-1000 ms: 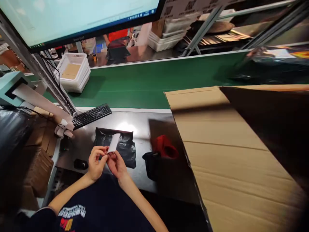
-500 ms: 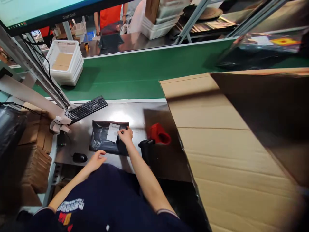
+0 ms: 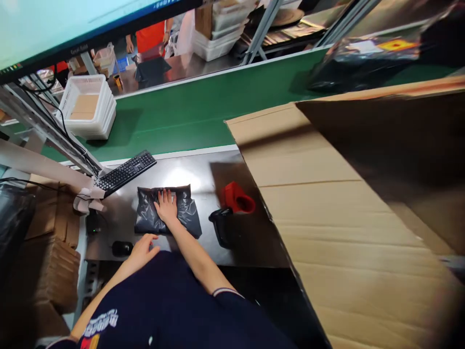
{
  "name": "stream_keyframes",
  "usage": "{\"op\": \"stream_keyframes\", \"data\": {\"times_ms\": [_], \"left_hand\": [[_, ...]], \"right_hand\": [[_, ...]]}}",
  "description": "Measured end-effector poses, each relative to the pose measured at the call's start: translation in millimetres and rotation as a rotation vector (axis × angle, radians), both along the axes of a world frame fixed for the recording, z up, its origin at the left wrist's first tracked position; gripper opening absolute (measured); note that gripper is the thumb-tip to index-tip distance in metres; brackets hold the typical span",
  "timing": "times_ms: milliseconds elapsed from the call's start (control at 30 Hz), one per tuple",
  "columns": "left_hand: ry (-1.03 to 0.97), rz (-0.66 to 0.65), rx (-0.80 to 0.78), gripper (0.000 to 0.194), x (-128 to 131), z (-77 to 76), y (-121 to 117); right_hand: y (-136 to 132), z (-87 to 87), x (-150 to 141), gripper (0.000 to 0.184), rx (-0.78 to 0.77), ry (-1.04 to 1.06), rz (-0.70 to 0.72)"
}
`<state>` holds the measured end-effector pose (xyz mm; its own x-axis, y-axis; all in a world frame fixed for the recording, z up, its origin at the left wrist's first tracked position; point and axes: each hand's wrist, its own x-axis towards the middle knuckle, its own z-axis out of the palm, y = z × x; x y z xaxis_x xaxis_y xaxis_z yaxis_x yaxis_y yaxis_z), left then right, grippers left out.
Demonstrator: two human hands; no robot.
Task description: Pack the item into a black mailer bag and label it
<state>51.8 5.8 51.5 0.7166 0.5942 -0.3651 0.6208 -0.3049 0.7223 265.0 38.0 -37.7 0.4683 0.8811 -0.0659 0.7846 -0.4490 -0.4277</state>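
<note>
A shiny black plastic mailing bag (image 3: pixel 190 216) lies flat on the metal table (image 3: pixel 109 228). My right hand (image 3: pixel 167 207) presses on its middle with fingers spread, covering most of a white label (image 3: pixel 173 195). Just short of the bag's near left edge, my left hand (image 3: pixel 143 249) hangs with loosely bent fingers and holds nothing. A black mouse (image 3: pixel 122 248) sits to the left of that hand. Right of the bag are a black handheld scanner (image 3: pixel 221 227) and a red tape dispenser (image 3: pixel 238 198).
A keyboard (image 3: pixel 127 170) lies at the back left below a monitor (image 3: pixel 90 24). Behind the table runs a green conveyor belt (image 3: pixel 174 114) with stacked white baskets (image 3: pixel 89 106). A large cardboard box (image 3: pixel 308 203) fills the right side. Across the belt stands a person in orange (image 3: pixel 149 39).
My right hand has gone from pinching at the label's right edge to lying flat over it. The bag's surface is more wrinkled. The whole view has shifted slightly.
</note>
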Motion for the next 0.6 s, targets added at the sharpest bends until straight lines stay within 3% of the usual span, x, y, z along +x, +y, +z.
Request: {"op": "stream_keyframes", "data": {"times_ms": [67,167,233,300,367,500,600], "left_hand": [[0.015,-0.019,0.042,0.040,-2.1,3.0,5.2],[0.024,0.058,0.084,0.041,-7.6,4.4,13.1],[0.046,0.080,0.122,0.042,-11.1,3.4,16.4],[0.096,0.030,0.140,0.042,-13.9,1.8,18.2],[0.147,-0.033,0.134,0.042,-17.4,-0.5,19.9],[0.134,0.041,0.165,0.044,-30.5,-8.2,24.5],[0.128,0.096,0.175,0.048,-43.2,-13.3,23.9]], "right_hand": [[-2.5,-0.2,7.9,0.067,0.011,0.008,-0.050],[-12.2,2.3,25.5,0.064,0.101,-0.023,-0.174],[-14.7,3.3,33.5,0.062,0.141,-0.009,-0.149],[-12.8,4.9,37.6,0.061,0.151,0.075,-0.097],[-11.0,9.7,41.7,0.061,0.175,0.145,-0.133],[-27.9,29.1,60.8,0.075,0.228,0.236,-0.541],[-53.4,44.1,77.4,0.100,0.081,0.593,-0.803]]}}
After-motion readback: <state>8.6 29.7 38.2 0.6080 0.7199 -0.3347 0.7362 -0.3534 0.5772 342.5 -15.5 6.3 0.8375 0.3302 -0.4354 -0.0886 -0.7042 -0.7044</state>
